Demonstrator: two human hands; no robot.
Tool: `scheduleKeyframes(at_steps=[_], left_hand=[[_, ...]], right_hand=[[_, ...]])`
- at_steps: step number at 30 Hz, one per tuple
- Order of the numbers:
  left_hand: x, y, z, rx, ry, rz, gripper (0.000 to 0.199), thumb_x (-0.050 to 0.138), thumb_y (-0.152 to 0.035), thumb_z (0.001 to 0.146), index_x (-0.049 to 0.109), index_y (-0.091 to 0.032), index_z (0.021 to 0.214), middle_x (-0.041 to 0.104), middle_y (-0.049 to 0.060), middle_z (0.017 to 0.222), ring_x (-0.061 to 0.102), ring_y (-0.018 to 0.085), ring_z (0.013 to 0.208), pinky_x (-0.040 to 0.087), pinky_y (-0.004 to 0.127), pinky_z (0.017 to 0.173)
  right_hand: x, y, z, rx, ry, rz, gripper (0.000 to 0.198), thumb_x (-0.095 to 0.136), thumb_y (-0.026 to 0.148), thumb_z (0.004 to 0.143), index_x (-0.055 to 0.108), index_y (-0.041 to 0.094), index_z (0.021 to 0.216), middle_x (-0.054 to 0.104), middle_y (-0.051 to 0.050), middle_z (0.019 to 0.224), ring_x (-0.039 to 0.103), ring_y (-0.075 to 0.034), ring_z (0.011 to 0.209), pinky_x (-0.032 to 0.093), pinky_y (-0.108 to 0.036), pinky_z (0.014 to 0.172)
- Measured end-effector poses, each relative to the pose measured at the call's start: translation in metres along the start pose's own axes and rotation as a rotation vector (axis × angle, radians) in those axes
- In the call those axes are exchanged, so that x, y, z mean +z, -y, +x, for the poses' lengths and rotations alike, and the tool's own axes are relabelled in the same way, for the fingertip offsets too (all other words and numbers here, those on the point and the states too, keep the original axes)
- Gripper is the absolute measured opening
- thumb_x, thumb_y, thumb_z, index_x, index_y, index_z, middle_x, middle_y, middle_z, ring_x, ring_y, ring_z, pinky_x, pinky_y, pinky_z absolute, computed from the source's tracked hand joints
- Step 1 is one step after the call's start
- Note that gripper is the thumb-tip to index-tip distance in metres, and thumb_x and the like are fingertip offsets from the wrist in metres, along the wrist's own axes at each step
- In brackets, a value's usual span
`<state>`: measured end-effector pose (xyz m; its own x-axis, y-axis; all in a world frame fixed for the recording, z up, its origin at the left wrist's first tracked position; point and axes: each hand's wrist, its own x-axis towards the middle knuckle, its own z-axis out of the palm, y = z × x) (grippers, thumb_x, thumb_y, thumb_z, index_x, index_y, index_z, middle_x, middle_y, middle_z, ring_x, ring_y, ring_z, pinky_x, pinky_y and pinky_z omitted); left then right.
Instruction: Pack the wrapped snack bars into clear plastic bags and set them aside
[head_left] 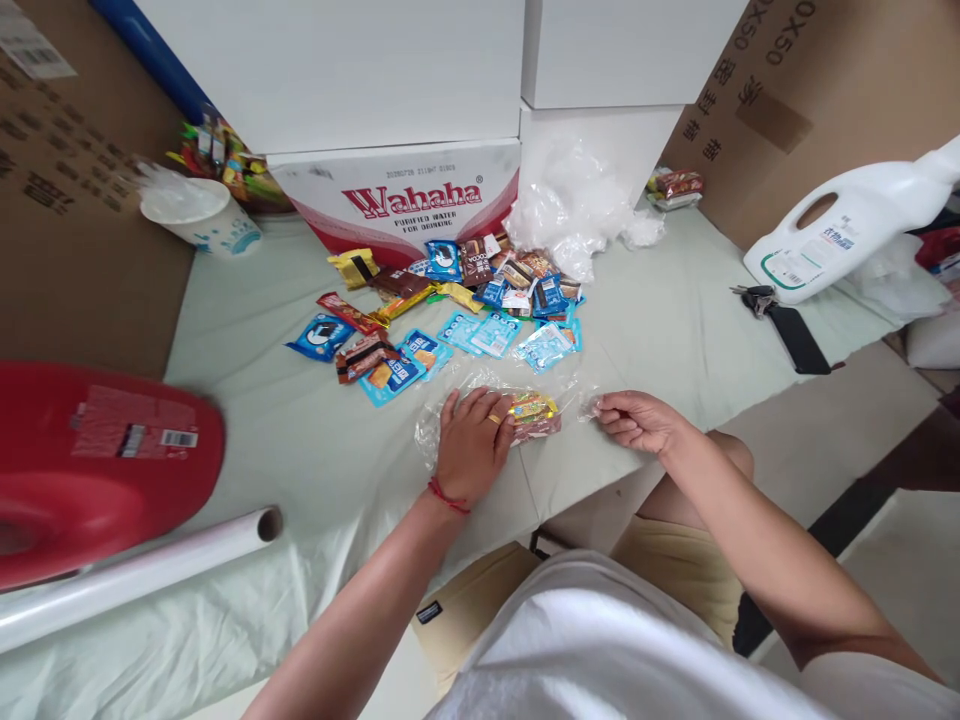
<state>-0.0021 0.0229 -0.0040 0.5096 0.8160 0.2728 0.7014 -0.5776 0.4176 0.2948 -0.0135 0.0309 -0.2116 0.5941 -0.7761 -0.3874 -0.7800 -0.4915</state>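
My left hand (474, 445) lies over a clear plastic bag (430, 428) on the table, fingers stretched out and flat. Inside the bag, just right of that hand, are a yellow-wrapped snack (534, 405) and a reddish-brown packet (538, 428), partly covered by the hand. My right hand (636, 422) is closed in a pinch on the bag's right end. Beyond the bag lies a loose pile of wrapped snacks, with light blue packets (495, 333), a dark blue packet (321, 337) and a brown packet (366, 356) nearest.
A white Wahaba-style water carton (450, 165) and crumpled clear plastic bags (574, 205) stand behind the pile. To the left are a paper tub (217, 225), a red jug (150, 400) and a plastic-film roll (187, 550). A white detergent bottle (832, 240) and a black phone (799, 340) lie right.
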Motion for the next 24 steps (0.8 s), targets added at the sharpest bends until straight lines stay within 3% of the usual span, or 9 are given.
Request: scheduleKeyframes(at_steps=[3,6,9,12,14,16,19,21,24], left_hand=[[0.000,-0.001,0.000,-0.010,0.007,-0.006,0.038,0.041,-0.033,0.106,0.067,-0.022,0.132,0.071,0.008,0.133,0.054,0.029,0.137,0.024,0.056,0.123],[0.000,-0.001,0.000,-0.015,0.010,-0.006,0.038,0.041,-0.033,0.106,0.067,-0.023,0.132,0.071,0.008,0.133,0.054,0.029,0.137,0.024,0.056,0.124],[0.001,-0.001,0.000,-0.008,0.009,-0.001,0.039,0.040,-0.033,0.106,0.066,-0.022,0.133,0.071,0.008,0.134,0.054,0.029,0.137,0.024,0.056,0.123],[0.001,0.000,0.000,-0.012,0.012,-0.015,0.039,0.039,-0.033,0.106,0.065,-0.022,0.133,0.071,0.008,0.134,0.054,0.029,0.138,0.024,0.056,0.123],[0.001,0.000,0.000,-0.021,0.014,-0.030,0.039,0.038,-0.033,0.107,0.065,-0.023,0.133,0.070,0.008,0.135,0.053,0.028,0.139,0.023,0.057,0.124],[0.001,0.001,0.000,-0.026,0.014,-0.039,0.039,0.037,-0.032,0.107,0.065,-0.023,0.133,0.070,0.008,0.136,0.051,0.028,0.141,0.024,0.057,0.124],[0.002,0.002,0.000,-0.021,-0.005,-0.032,0.038,0.039,-0.032,0.106,0.067,-0.023,0.130,0.071,0.008,0.133,0.048,0.029,0.143,0.027,0.057,0.124],[0.003,0.002,0.000,-0.021,-0.037,-0.017,0.037,0.041,-0.031,0.105,0.070,-0.021,0.127,0.069,0.010,0.134,0.045,0.030,0.145,0.030,0.056,0.123],[0.004,0.002,-0.001,-0.030,-0.080,-0.005,0.036,0.045,-0.031,0.103,0.072,-0.021,0.124,0.064,0.012,0.139,0.040,0.032,0.149,0.032,0.058,0.122]], right_hand=[[-0.009,-0.003,-0.007,-0.120,-0.062,0.007,0.026,0.081,0.025,0.074,0.056,0.016,0.075,0.038,0.009,0.061,0.019,-0.001,0.043,0.016,-0.012,0.034],[-0.011,-0.017,-0.014,-0.373,-0.199,-0.064,0.037,0.086,0.040,0.070,0.058,0.018,0.079,0.038,0.009,0.063,0.023,-0.003,0.047,0.015,-0.016,0.038],[0.001,-0.037,-0.015,-0.597,-0.374,-0.299,0.045,0.087,0.052,0.068,0.063,0.020,0.087,0.042,0.007,0.067,0.032,-0.007,0.053,0.023,-0.020,0.045],[0.015,-0.049,-0.008,-0.770,-0.487,-0.548,0.044,0.086,0.052,0.067,0.069,0.021,0.093,0.045,0.005,0.071,0.037,-0.010,0.061,0.032,-0.024,0.055],[0.016,-0.049,-0.005,-0.818,-0.507,-0.621,0.037,0.080,0.054,0.073,0.070,0.020,0.086,0.046,0.005,0.068,0.037,-0.011,0.062,0.033,-0.026,0.058],[0.007,-0.044,-0.005,-0.781,-0.547,-0.618,0.037,0.073,0.056,0.078,0.067,0.020,0.078,0.046,0.004,0.064,0.037,-0.012,0.061,0.031,-0.026,0.058],[-0.010,-0.029,-0.013,-0.696,-0.701,-0.626,0.036,0.070,0.055,0.079,0.063,0.020,0.073,0.045,0.005,0.060,0.036,-0.012,0.058,0.028,-0.027,0.056],[-0.009,-0.014,-0.016,-0.730,-0.768,-0.716,0.032,0.068,0.051,0.083,0.063,0.020,0.075,0.049,0.003,0.062,0.040,-0.013,0.059,0.031,-0.027,0.058],[0.021,0.012,-0.003,-0.915,-0.615,-0.986,0.021,0.062,0.041,0.093,0.068,0.021,0.088,0.063,-0.002,0.078,0.053,-0.017,0.071,0.041,-0.029,0.068]])
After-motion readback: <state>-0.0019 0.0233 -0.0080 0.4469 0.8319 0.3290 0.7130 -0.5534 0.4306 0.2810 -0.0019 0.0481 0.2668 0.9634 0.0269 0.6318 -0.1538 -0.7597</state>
